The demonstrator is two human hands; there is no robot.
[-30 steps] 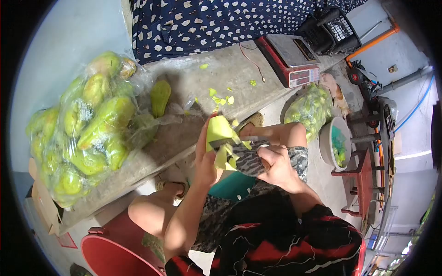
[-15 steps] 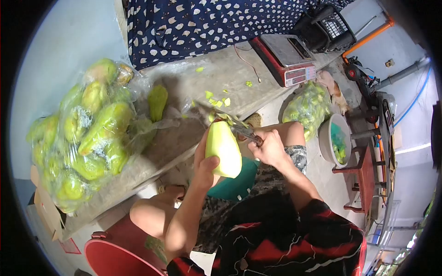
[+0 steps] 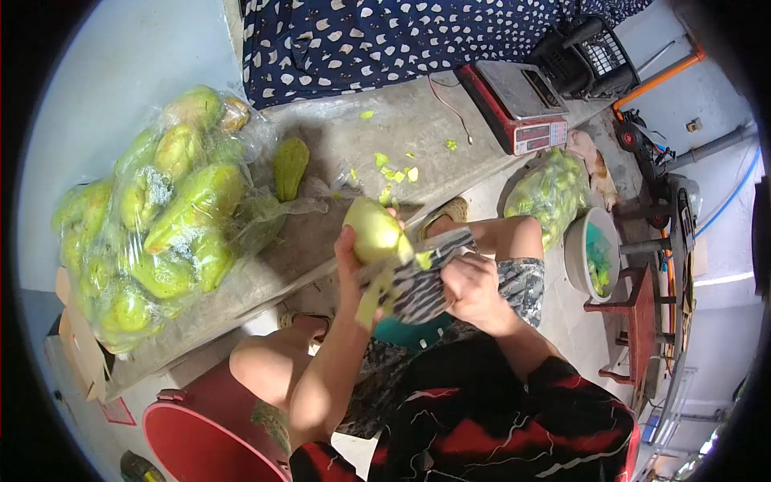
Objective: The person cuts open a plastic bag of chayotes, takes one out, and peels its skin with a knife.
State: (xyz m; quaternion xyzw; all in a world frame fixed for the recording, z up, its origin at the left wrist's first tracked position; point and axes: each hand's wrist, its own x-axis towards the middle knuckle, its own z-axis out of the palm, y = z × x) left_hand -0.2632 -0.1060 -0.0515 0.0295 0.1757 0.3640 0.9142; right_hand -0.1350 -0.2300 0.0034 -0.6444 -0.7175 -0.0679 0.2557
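A peeled, pale green papaya is tilted above my lap, with my left hand wrapped round its side. My right hand is closed on the handle of a knife, whose broad blade is smeared by motion just below the papaya. Thin strips of peel hang blurred around the blade. Under my hands, between my knees, part of a teal basin shows. One unpeeled papaya lies on the concrete ledge ahead, close to scattered green peelings.
A clear bag of papayas fills the ledge's left end. A red-sided scale and black crate stand at the far right. On the floor are another filled bag, a white tub and a red bucket.
The papaya has tilted and moved up and slightly left in my left hand. The knife has swung down to below it, turning its broad side into view. My view has shifted slightly.
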